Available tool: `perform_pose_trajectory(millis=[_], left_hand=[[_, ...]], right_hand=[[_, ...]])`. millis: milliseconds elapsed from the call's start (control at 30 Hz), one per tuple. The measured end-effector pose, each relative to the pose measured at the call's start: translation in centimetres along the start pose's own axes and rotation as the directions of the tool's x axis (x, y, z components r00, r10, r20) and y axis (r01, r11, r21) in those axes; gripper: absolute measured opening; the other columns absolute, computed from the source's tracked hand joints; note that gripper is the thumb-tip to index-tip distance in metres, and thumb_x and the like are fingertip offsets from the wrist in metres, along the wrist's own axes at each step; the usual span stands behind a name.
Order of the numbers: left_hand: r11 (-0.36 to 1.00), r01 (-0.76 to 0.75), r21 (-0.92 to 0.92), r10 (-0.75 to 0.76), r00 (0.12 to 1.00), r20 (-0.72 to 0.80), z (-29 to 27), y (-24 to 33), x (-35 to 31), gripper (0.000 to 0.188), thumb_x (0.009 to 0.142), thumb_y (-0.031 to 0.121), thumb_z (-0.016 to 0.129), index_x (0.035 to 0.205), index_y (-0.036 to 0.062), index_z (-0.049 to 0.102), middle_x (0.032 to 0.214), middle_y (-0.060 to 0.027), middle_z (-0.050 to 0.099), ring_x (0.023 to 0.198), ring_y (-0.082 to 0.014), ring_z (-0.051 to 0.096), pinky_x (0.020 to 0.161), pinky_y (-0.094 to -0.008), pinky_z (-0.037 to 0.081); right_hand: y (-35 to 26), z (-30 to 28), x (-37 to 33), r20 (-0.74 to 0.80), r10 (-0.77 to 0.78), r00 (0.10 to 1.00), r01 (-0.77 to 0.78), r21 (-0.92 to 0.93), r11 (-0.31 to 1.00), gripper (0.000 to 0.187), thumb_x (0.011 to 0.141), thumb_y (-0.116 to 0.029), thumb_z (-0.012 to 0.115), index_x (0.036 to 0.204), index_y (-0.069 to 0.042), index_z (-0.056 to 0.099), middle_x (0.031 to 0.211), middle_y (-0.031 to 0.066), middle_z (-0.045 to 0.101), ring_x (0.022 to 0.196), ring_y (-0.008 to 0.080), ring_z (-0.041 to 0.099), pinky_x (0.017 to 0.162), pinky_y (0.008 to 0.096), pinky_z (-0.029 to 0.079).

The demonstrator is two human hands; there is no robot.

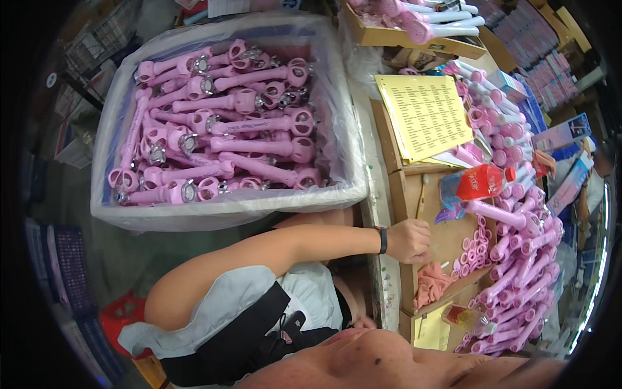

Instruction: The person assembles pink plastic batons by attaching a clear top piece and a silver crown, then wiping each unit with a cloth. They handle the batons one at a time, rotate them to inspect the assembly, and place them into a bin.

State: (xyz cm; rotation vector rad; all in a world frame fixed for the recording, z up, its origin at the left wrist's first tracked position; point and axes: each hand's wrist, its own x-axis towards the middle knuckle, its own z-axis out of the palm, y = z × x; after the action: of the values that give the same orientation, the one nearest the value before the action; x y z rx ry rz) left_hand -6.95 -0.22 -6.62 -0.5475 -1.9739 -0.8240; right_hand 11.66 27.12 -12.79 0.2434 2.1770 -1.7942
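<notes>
My left hand (pixel 409 241), with a dark band at the wrist, is curled closed at the near side of a cardboard tray (pixel 405 194). Whatever its fingers may hold is hidden. Beyond it lie several small pink rings (pixel 476 249) and a crumpled salmon-coloured cloth (pixel 433 285). A short white stick (pixel 445 264) rests close to the cloth. Further along the tray is a thin brush-like tool (pixel 422 198). Only a small part of my right hand (pixel 365 322) shows low by the table edge, its fingers mostly hidden.
A plastic-lined bin (pixel 230 211) holds many pink toy wand handles (pixel 253 126). More pink handles (pixel 525 279) are heaped along the right. A red-labelled bottle (pixel 479 181) lies beside a yellow printed sheet (pixel 424 117). A red stool (pixel 123 318) stands at lower left.
</notes>
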Motion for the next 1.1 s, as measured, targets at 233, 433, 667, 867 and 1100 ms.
perform_pose_trajectory(millis=[233,433,667,867,1100], left_hand=[[1.0,-0.01,0.01,0.01,1.0,-0.007,0.3,0.1,-0.1,0.015,0.073,0.014,0.064,0.064,0.004,0.06,0.072,-0.0059,0.062,0.075,-0.0211,0.061,0.079,-0.0339,0.048],[0.994,0.006,-0.109,-0.001,0.999,0.051,-1.3,1.2,-0.2,0.011,0.077,0.014,0.065,0.072,0.0041,0.061,0.081,-0.0065,0.064,0.085,-0.0238,0.062,0.085,-0.0384,0.047],[0.993,0.113,0.031,-0.117,0.977,0.181,-13.8,5.7,-4.0,0.006,0.082,0.012,0.062,0.083,0.0072,0.064,0.099,-0.0082,0.064,0.1,-0.0284,0.059,0.095,-0.0465,0.04],[0.742,0.571,0.35,-0.561,0.816,-0.141,-31.2,6.1,-8.9,0.014,0.082,0.015,0.061,0.092,0.0063,0.067,0.094,-0.0079,0.067,0.091,-0.0257,0.062,0.083,-0.0368,0.048],[0.06,0.991,0.123,-0.727,0.128,-0.674,-53.9,1.7,-25.9,0.047,0.085,0.023,0.061,0.12,-0.0039,0.046,0.095,-0.0106,0.061,0.081,-0.015,0.062,0.063,-0.0253,0.048]], right_hand=[[13.1,-7.8,1.1,-0.055,0.413,0.909,-0.394,-0.434,0.81,0.012,0.084,-0.013,0.058,0.083,-0.003,0.065,0.081,0.0157,0.064,0.067,0.0202,0.062,0.061,0.0309,0.05],[9.7,-5.6,5.7,0.098,0.365,0.926,-0.264,-0.524,0.81,0.016,0.085,-0.016,0.056,0.082,-0.004,0.066,0.082,0.0157,0.065,0.068,0.0214,0.063,0.062,0.0318,0.05],[8.9,-4.0,10.0,0.272,0.374,0.887,-0.141,-0.611,0.779,0.022,0.086,-0.021,0.053,0.08,-0.004,0.067,0.082,0.0158,0.065,0.069,0.0229,0.063,0.064,0.0327,0.05],[8.5,-3.5,11.7,0.344,0.422,0.839,-0.07,-0.702,0.709,0.027,0.087,-0.025,0.051,0.079,-0.005,0.067,0.082,0.0159,0.066,0.07,0.0241,0.063,0.066,0.0335,0.05],[8.2,-3.7,11.3,0.337,0.475,0.813,-0.044,-0.778,0.627,0.033,0.088,-0.029,0.048,0.077,-0.005,0.069,0.082,0.016,0.066,0.071,0.0256,0.064,0.067,0.0344,0.05]])
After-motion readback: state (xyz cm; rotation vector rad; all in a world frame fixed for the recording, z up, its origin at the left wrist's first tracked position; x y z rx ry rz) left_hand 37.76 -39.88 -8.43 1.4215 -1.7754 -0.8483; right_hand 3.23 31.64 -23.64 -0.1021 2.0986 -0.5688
